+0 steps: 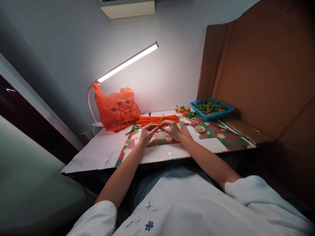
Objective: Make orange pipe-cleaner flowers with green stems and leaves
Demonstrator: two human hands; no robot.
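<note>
Over the table, my left hand (147,133) and my right hand (173,129) meet at the fingertips. Both pinch a small orange fuzzy flower piece (159,125), which looks made of pipe cleaner. Green fuzzy strips (161,118) stick up and out from it. The fingers partly cover the piece, so its exact shape is hard to make out. Just behind the hands lies a bundle of orange pipe cleaners (147,121). Short green pipe cleaners (131,130) rest to the left of my left hand.
Right of my hands are a green tape roll (200,132) and a thin dark tool (192,124). Orange flowers (182,110) lie near a blue basket (220,115) of green and orange pieces. An orange plastic bag (115,109) and lit lamp (128,62) stand left; cardboard (261,65) walls the right.
</note>
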